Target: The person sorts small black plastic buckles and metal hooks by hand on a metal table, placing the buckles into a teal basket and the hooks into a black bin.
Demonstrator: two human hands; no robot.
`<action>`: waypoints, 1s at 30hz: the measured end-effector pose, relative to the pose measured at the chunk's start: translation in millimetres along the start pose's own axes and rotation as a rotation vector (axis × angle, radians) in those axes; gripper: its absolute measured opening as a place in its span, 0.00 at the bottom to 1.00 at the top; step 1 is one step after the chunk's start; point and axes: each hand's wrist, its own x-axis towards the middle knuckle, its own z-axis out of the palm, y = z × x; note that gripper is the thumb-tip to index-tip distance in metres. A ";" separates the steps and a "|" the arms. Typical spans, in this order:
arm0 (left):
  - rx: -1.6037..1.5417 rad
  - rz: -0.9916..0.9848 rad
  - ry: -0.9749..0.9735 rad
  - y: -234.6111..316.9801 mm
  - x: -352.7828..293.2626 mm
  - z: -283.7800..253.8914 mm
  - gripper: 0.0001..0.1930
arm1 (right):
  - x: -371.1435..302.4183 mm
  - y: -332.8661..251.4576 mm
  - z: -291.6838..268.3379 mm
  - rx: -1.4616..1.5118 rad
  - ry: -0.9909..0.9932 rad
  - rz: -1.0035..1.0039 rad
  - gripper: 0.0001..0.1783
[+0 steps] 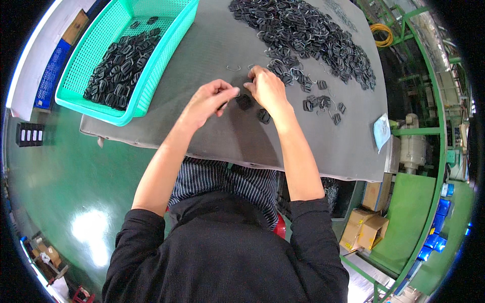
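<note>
My left hand is closed, thumb and forefinger pinched together. A bit of a small black plastic buckle shows under its fingers. To its right, my right hand curls its fingers in a pinch. Whatever they hold is too small to make out, and a thin wire hook shows at their tips. Another bent wire hook lies on the grey table cover. Below and between the hands are a loose black buckle and a second buckle.
A large pile of black buckles with wire hooks covers the far right of the table. On the left, a green plastic basket holds many black buckles. A light-blue packet sits at the right edge, near green metal framing.
</note>
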 end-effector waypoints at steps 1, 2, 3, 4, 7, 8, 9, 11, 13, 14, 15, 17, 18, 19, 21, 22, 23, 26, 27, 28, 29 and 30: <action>0.286 0.062 0.071 0.5 2.1 8.6 0.15 | 0.1 -1.3 -1.0 0.013 0.026 -0.017 0.22; 0.569 0.125 0.141 4.1 3.0 21.1 0.16 | -0.6 3.0 -4.0 0.061 0.127 -0.013 0.22; 0.852 0.187 0.220 6.5 1.9 31.8 0.17 | 2.0 4.0 -9.2 0.088 0.149 0.104 0.22; 0.940 0.198 0.260 5.7 1.4 41.3 0.21 | 4.8 11.3 -11.9 0.072 0.140 0.131 0.23; 1.030 0.153 0.224 -5.6 9.8 49.0 0.21 | 5.5 18.7 -13.8 0.007 0.060 0.127 0.22; 1.049 0.155 0.234 -4.2 10.4 49.5 0.21 | 3.9 18.5 -9.6 0.005 0.033 0.103 0.22; 1.014 0.140 0.215 -1.5 10.5 47.7 0.20 | 3.0 17.5 -5.6 0.002 0.005 0.078 0.22; 0.945 0.107 0.181 5.3 8.5 39.5 0.18 | 4.7 9.9 -1.5 0.093 0.057 0.041 0.17; 0.755 0.207 0.162 -1.8 9.8 17.0 0.14 | 9.6 9.3 -3.2 0.219 -0.043 0.152 0.16; 0.681 0.149 0.099 -0.3 7.0 2.6 0.13 | 10.0 17.3 -6.1 0.356 -0.013 0.143 0.15; 0.604 0.091 0.044 2.4 2.2 -14.0 0.12 | 9.4 28.8 -12.4 0.493 0.014 0.129 0.14; -0.090 -0.030 -0.027 -0.7 -12.8 -45.7 0.09 | 0.2 48.4 -30.1 1.184 0.053 0.410 0.12; -0.263 0.003 -0.080 -0.4 -15.6 -56.6 0.07 | -5.8 57.7 -39.0 1.188 0.050 0.450 0.14; -0.323 -0.016 -0.041 -1.7 -16.0 -57.4 0.07 | -9.2 63.6 -43.5 1.192 0.047 0.489 0.16; -0.440 -0.054 0.015 21.2 -15.1 -37.7 0.08 | -4.1 75.5 -34.3 0.673 0.036 0.376 0.18; -0.389 -0.072 -0.041 20.1 -7.1 -30.9 0.09 | -1.6 81.6 -29.6 0.415 0.028 0.316 0.20; -0.303 -0.067 -0.120 7.0 2.8 -31.6 0.09 | 4.2 60.9 -27.3 0.127 -0.048 0.381 0.23; 0.208 -0.027 -0.019 6.5 21.4 7.7 0.14 | 12.2 22.9 -32.6 -0.033 -0.213 0.376 0.23; 0.463 0.069 0.086 11.2 25.9 22.5 0.16 | 13.1 21.7 -33.6 -0.018 -0.244 0.312 0.22; 0.715 0.168 0.191 14.3 30.1 33.7 0.17 | 15.9 28.0 -30.8 0.050 -0.194 0.310 0.21; 0.797 0.227 0.259 14.0 35.6 39.5 0.19 | 19.0 32.5 -30.2 0.114 -0.147 0.299 0.20; 0.878 0.286 0.328 12.3 43.1 43.5 0.20 | 17.3 39.4 -33.1 0.174 -0.081 0.292 0.18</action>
